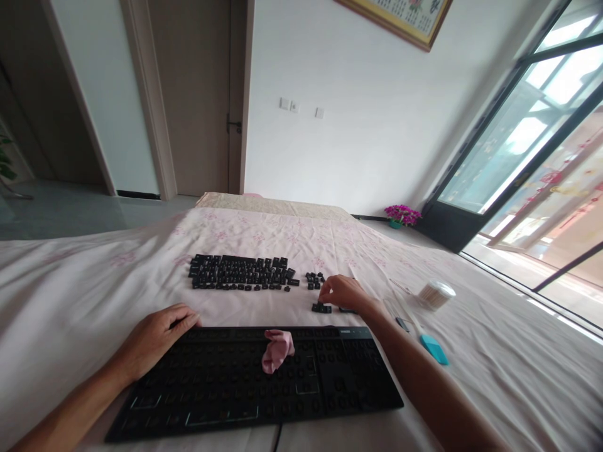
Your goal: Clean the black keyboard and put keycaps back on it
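Note:
A black keyboard base (330,383) with its keycaps removed lies in front of me on a pale cloth. A crumpled pink rag (277,349) rests on its middle. My left hand (157,333) lies on the keyboard's upper left corner, fingers curled loosely and holding nothing. My right hand (343,292) reaches past the keyboard, its fingers pinched over a small cluster of black keycaps (321,307). Further back, removed keycaps (240,273) are laid out in keyboard order, with a smaller group (315,279) to their right.
A round tub of cotton swabs (436,295) stands at the right. A teal brush-like tool (433,348) and a small dark item (402,324) lie by my right forearm. The flowered cloth (94,301) covers the whole surface. A glass door (527,157) is at right.

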Motion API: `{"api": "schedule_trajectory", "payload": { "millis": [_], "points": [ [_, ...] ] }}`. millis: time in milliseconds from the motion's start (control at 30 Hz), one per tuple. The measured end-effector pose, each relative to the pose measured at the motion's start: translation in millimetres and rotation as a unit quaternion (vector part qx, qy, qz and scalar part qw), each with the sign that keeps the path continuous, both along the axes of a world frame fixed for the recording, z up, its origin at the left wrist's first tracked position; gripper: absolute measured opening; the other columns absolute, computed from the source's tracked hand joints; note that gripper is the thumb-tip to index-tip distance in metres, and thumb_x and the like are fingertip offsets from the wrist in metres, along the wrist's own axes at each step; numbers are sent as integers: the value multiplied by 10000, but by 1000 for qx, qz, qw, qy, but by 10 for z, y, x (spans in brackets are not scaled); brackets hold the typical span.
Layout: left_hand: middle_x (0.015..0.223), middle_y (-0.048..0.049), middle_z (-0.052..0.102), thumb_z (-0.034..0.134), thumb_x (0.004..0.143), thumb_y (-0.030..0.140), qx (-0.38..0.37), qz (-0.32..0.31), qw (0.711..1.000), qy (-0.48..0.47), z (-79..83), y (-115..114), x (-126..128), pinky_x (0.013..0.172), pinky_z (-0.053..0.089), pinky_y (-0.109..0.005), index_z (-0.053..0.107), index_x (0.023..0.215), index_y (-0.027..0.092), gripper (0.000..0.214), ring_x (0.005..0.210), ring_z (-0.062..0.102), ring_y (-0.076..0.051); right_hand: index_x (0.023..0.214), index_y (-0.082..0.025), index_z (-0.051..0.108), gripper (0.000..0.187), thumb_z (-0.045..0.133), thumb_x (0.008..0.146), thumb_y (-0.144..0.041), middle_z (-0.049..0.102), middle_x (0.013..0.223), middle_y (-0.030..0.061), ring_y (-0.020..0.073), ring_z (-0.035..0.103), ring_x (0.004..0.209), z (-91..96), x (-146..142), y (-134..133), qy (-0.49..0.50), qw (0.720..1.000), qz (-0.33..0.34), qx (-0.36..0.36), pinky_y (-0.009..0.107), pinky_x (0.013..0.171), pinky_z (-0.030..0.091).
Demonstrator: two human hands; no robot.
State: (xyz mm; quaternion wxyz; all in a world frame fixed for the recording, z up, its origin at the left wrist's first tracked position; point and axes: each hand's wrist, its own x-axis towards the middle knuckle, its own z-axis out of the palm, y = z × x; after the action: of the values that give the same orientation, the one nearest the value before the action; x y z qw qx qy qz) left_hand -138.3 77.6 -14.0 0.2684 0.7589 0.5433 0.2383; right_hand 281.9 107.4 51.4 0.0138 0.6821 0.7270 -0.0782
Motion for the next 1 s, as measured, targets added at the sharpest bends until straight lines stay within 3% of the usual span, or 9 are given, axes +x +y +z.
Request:
{"api": "schedule_trajectory", "payload": {
  "millis": [333, 600, 800, 1000],
  "points": [
    [845, -2, 677, 409, 887, 529, 1, -3, 1000, 4, -32, 21, -17, 776, 437, -237, 657, 789, 221, 407, 853, 607, -200, 850, -300, 761, 147, 646, 767, -339, 724, 889, 22, 214, 618, 963, -49, 15, 125, -19, 997, -14, 69, 251, 725, 380],
    [845, 2, 688, 412, 879, 544, 2, 2, 1000, 8, 1, 6, 1, 762, 441, -233, 667, 784, 226, 419, 848, 612, -200, 879, -300, 756, 182, 599, 815, -365, 720, 952, 13, 189, 620, 947, -45, 18, 96, -13, 995, -8, 94, 238, 730, 372],
    [857, 3, 689, 418, 883, 519, 5, -1, 1000, 7, -24, 4, -9, 772, 438, -236, 665, 791, 225, 395, 856, 616, -198, 815, -314, 756, 175, 680, 729, -446, 719, 905, -2, 204, 611, 949, -32, -128, -74, 10, 997, 49, 62, 252, 754, 382],
    [855, -3, 687, 406, 884, 527, 3, -2, 1000, 7, -3, 9, 2, 767, 444, -238, 664, 787, 225, 409, 853, 611, -201, 786, -293, 757, 131, 700, 724, -394, 717, 907, 9, 208, 597, 953, -36, -224, -92, -9, 996, 56, 66, 257, 750, 391]
  ]
}}
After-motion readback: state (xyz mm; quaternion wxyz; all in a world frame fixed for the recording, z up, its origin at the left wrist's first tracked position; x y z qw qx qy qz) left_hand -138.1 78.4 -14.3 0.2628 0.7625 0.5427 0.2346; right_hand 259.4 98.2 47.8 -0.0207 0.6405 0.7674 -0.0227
